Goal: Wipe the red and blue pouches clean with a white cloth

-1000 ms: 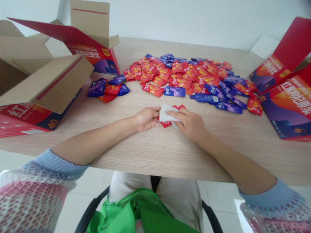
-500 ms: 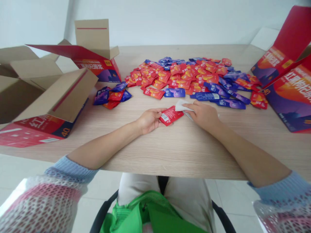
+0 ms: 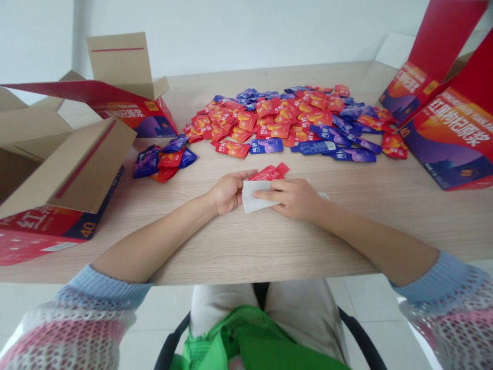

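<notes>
Near the middle of the table, my left hand point(image 3: 228, 193) is closed on the left end of a red sachet point(image 3: 265, 173). My right hand point(image 3: 298, 198) holds a white cloth or tissue point(image 3: 256, 196) over the sachet's lower part, its fingers pressed on it. The sachet's spout end shows above the right fingers. Beyond the hands spreads a large pile of red and blue sachets point(image 3: 285, 115). To the left, a small group of red and blue sachets point(image 3: 169, 159) lies apart from it.
Open cartons stand at the left front point(image 3: 65, 169) and left back point(image 3: 134, 110). Two more red and purple cartons point(image 3: 454, 133) stand at the right. The table's front edge point(image 3: 262, 281) runs just above my lap, where a green cloth point(image 3: 246, 339) shows.
My right hand has moved left with the white cloth, which now covers the lower part of the red sachet. The whole view has shifted slightly.
</notes>
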Available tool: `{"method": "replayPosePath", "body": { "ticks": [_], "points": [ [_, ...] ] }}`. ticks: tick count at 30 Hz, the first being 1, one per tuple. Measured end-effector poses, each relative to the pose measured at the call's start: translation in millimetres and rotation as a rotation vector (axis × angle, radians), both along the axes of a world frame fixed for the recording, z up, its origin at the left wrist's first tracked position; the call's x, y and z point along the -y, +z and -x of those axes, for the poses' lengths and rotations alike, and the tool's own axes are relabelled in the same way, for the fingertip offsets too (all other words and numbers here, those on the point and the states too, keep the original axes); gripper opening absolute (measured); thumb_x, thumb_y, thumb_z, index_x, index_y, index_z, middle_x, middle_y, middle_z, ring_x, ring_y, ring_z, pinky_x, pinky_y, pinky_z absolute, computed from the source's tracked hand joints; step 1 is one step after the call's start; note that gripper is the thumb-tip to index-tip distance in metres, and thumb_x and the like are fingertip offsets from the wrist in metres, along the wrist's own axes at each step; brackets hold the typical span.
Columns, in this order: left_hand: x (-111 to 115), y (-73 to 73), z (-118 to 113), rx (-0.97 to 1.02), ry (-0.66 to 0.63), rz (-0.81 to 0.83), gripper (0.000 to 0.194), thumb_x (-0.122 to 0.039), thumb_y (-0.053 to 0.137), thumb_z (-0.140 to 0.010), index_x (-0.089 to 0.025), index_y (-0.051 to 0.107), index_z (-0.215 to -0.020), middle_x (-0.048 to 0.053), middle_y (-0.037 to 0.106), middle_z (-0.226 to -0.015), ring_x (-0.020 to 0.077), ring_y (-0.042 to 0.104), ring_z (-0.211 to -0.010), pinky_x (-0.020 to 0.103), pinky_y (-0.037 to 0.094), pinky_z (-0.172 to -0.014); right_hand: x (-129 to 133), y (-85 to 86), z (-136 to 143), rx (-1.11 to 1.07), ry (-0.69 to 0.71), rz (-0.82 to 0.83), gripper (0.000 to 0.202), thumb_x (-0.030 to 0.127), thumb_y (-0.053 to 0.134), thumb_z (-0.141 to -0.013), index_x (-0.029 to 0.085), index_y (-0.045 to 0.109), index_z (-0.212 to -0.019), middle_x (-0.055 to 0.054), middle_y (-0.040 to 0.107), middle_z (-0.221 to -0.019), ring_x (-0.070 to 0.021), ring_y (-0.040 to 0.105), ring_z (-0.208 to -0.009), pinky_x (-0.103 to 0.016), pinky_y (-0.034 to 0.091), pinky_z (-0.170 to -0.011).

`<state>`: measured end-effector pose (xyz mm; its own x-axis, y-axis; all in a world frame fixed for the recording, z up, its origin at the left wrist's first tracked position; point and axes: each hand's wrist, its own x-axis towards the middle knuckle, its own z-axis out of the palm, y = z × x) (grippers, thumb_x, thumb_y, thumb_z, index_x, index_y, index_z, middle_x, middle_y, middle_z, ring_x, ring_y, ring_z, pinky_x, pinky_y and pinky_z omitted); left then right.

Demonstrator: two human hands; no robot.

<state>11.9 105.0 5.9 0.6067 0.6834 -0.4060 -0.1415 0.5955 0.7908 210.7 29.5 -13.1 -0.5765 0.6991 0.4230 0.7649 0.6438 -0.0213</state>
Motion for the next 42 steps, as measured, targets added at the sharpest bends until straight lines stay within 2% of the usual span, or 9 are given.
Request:
{"method": "replayPosePath", "body": {
  "ticks": [4,8,17,21,26,32,35,39,42],
  "points": [
    [0,-4.3,-2,0.041,-0.034,-0.04,0.044,0.008,0.042,-0.079,0.002,0.063,-0.118,0.02,0.073,-0.098,0.0218,0.072,-0.078,0.033,0.06,-0.075,-7,1.0,-6,-0.046,-0.102,0.094,0.035,0.033,0.057,-0.094,0.032,0.065,-0.128,-0.003,0.07,-0.1,-0.015,0.06,-0.081,-0.025,0.037,-0.063],
    [-5,-6.8,1,0.052,-0.074,-0.028,0.043,0.003,0.039,-0.087,0.0,0.059,-0.126,0.022,0.071,-0.101,0.0261,0.073,-0.083,0.042,0.06,-0.077,-12,7.0,-14,-0.054,-0.18,0.163,0.036,0.036,0.054,-0.096,0.032,0.063,-0.13,-0.004,0.069,-0.103,-0.0166,0.063,-0.087,-0.026,0.041,-0.07],
    [4,-4.9,2,0.017,-0.012,-0.02,0.035,0.004,0.044,-0.085,-0.001,0.068,-0.11,0.02,0.071,-0.106,0.0213,0.071,-0.083,0.033,0.059,-0.077,-17,9.6,-25,0.087,-0.479,0.209,0.039,0.032,0.043,-0.099,0.031,0.058,-0.134,-0.005,0.067,-0.107,-0.0202,0.063,-0.091,-0.029,0.039,-0.063],
    [10,-2.5,-2,0.014,0.018,-0.033,0.034,0.005,0.045,-0.084,-0.002,0.071,-0.105,0.019,0.072,-0.106,0.0202,0.071,-0.085,0.029,0.057,-0.079,-16,20.5,-33,0.077,-0.597,0.156,0.037,0.035,0.044,-0.098,0.032,0.061,-0.131,-0.005,0.066,-0.109,-0.0218,0.063,-0.091,-0.03,0.038,-0.062],
    [11,-5.3,-11,0.003,0.057,-0.064,0.036,0.009,0.042,-0.079,-0.004,0.072,-0.095,0.014,0.075,-0.089,0.0168,0.07,-0.073,0.027,0.057,-0.074,10,39.0,-4,-0.102,-0.452,0.056,0.042,0.025,0.044,-0.097,0.03,0.056,-0.137,-0.005,0.066,-0.111,-0.0199,0.061,-0.097,-0.028,0.043,-0.071],
    [10,-4.7,-16,-0.045,0.082,-0.038,0.037,0.006,0.037,-0.083,-0.006,0.071,-0.091,0.011,0.072,-0.076,0.0166,0.068,-0.063,0.026,0.057,-0.064,7,15.7,13,-0.129,-0.202,0.251,0.041,0.026,0.048,-0.096,0.028,0.057,-0.136,-0.005,0.065,-0.122,-0.0203,0.062,-0.102,-0.029,0.047,-0.082],
    [3,-4.0,-8,-0.016,-0.01,-0.019,0.038,0.009,0.039,-0.081,-0.007,0.068,-0.101,0.012,0.073,-0.085,0.0179,0.071,-0.071,0.03,0.058,-0.07,-5,10.9,1,-0.13,-0.255,0.285,0.04,0.027,0.045,-0.098,0.028,0.058,-0.136,-0.006,0.065,-0.122,-0.0213,0.061,-0.105,-0.03,0.047,-0.085],
    [-14,-6.3,6,0.064,-0.273,0.061,0.034,-0.003,0.041,-0.091,-0.005,0.06,-0.119,0.019,0.071,-0.103,0.0259,0.072,-0.086,0.047,0.058,-0.079,-15,15.6,-17,-0.069,-0.426,0.323,0.039,0.03,0.041,-0.099,0.029,0.06,-0.133,-0.007,0.067,-0.114,-0.0219,0.063,-0.1,-0.03,0.046,-0.081],
    [-28,-9.1,10,0.114,-0.413,0.102,0.041,-0.006,0.041,-0.093,-0.004,0.049,-0.134,0.023,0.069,-0.111,0.0297,0.07,-0.098,0.046,0.057,-0.083,-18,16.8,-26,0.012,-0.534,0.307,0.038,0.032,0.039,-0.1,0.031,0.06,-0.132,-0.006,0.066,-0.117,-0.0232,0.063,-0.1,-0.031,0.045,-0.078]
  ]
}}
